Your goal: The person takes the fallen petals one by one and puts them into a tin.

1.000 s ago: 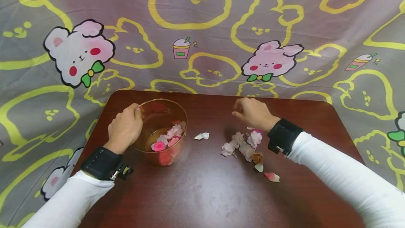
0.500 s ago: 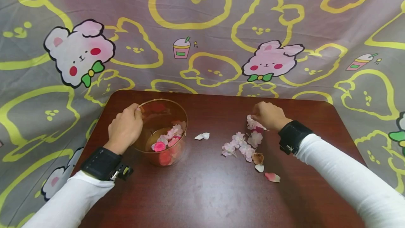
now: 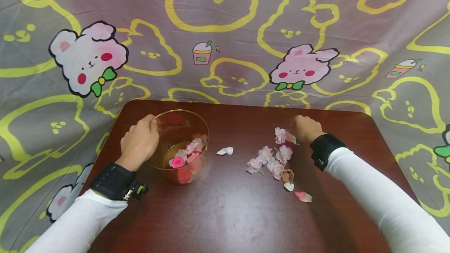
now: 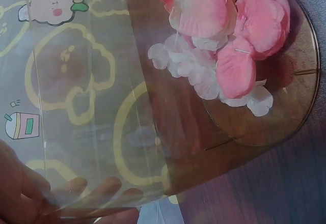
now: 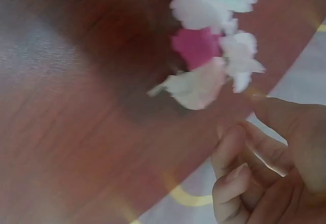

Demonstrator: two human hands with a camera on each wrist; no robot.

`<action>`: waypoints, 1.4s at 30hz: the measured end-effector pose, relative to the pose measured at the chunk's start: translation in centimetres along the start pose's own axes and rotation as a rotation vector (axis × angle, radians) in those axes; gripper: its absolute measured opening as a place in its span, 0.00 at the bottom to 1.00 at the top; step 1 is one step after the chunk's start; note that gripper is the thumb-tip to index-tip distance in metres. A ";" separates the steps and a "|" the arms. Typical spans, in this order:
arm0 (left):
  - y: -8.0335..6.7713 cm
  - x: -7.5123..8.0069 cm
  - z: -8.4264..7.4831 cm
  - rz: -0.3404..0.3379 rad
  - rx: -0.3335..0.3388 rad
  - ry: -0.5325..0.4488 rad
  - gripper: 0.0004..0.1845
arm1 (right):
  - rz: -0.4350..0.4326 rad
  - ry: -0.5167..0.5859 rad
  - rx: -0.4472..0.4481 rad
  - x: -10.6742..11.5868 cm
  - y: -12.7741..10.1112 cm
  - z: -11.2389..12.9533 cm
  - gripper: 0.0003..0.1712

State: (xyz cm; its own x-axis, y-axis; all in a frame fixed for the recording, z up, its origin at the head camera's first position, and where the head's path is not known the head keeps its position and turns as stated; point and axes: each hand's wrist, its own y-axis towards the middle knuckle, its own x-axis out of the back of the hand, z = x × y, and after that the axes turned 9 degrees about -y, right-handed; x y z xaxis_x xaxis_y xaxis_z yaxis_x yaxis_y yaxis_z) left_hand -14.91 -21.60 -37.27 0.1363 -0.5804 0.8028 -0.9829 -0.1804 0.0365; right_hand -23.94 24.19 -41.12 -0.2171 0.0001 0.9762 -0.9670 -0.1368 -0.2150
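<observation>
Glass: a clear, amber-tinted glass bowl (image 3: 181, 143) stands on the left part of the table, upright, with pink and white petals (image 4: 224, 46) heaped on its floor.
Left hand: the left hand (image 3: 140, 142) grips the bowl's near-left rim, thumb over the edge and fingers (image 4: 97, 191) curled against the outer wall, seen through the glass in the left wrist view.
Right hand: the right hand (image 3: 305, 128) sits at the far right of the table with fingers curled in; it touches the pale blossom sprig (image 3: 281, 135) at its tip, though whether it actually pinches the sprig cannot be told.
Right wrist view: blurred; white blossoms and one magenta petal (image 5: 196, 46) lie on the wood just beside the bent fingers (image 5: 239, 152), with no clear contact shown.
Flower pile: a loose cluster of pink-white blossoms (image 3: 270, 161) lies between the bowl and the right forearm, just nearer than the sprig.
Loose pieces: a single white petal (image 3: 225, 151) lies between the bowl and the cluster; a brownish dried bloom (image 3: 286, 175), a small white petal (image 3: 288, 186) and a pink-tipped petal (image 3: 302, 196) trail toward the near side.
Table: dark reddish-brown wood (image 3: 225, 221) with rounded corners.
Backdrop: grey cloth (image 3: 225, 30) printed with yellow outlines and pink rabbits hangs behind and around the table.
Sleeves: white sleeves with black wrist straps (image 3: 112, 180) on both arms.
</observation>
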 end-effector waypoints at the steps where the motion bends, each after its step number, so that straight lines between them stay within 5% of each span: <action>1: 0.0 0.0 0.0 -0.001 0.001 0.000 0.22 | 0.003 -0.016 -0.006 -0.4 0.1 -0.1 0.13; 9: 0.0 -0.2 0.0 0.001 0.012 -0.007 0.24 | 0.025 -0.055 -0.025 -2.8 0.9 -0.5 0.16; 25: 0.0 -0.1 -0.1 -0.006 0.008 -0.007 0.23 | 0.001 -0.019 -0.003 -4.2 0.9 -1.3 0.12; 42: 0.0 -0.2 -0.1 -0.009 0.003 -0.004 0.23 | -0.127 0.059 -0.018 -1.7 0.2 -2.2 0.09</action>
State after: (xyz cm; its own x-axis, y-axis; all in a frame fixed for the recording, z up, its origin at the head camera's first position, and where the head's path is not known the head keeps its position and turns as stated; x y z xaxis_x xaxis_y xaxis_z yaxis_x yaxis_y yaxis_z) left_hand -14.91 -21.43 -37.38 0.1461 -0.5819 0.8000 -0.9813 -0.1880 0.0425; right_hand -24.05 26.34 -42.83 -0.0998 0.0747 0.9922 -0.9893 -0.1144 -0.0909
